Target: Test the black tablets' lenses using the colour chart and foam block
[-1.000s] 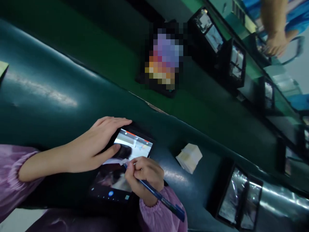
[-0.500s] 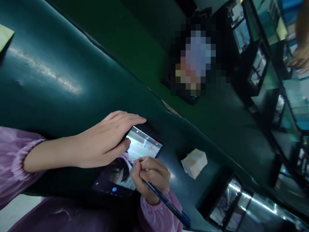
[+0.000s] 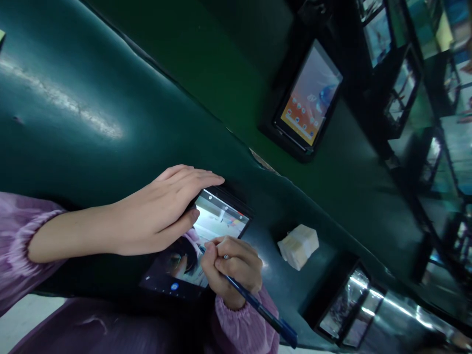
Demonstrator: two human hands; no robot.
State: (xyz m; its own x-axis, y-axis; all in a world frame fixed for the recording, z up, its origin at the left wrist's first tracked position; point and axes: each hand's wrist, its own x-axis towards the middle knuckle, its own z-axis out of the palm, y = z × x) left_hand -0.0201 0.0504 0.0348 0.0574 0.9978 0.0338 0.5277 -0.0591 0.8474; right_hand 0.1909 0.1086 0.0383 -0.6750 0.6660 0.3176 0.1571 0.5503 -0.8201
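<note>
A tablet [image 3: 224, 212] with a lit screen lies on the green mat in front of me, showing a camera-like picture with a blue round button near its lower end. My left hand [image 3: 162, 211] lies stretched out along the tablet's left side, fingers extended over its upper left corner and thumb at the screen's edge. Held in my right hand [image 3: 234, 268] is a dark blue pen [image 3: 263, 312]. Its tip points at the middle of the screen; whether it touches the glass I cannot tell. My right hand covers part of the tablet's right side.
A bundle of pale slips [image 3: 299, 246] sits right of the tablet. Across a seam in the green surface [image 3: 155, 123] rests another lit tablet [image 3: 311, 96] in a black case. Black open-topped trays [image 3: 344, 300] stand at lower right, with more along the blurred right side.
The view has shifted slightly, and the far tablet now shows clearly where it was pixelated. Both hands keep nearly the same pose on the tablet. The other person's hand at far right has mostly left view.
</note>
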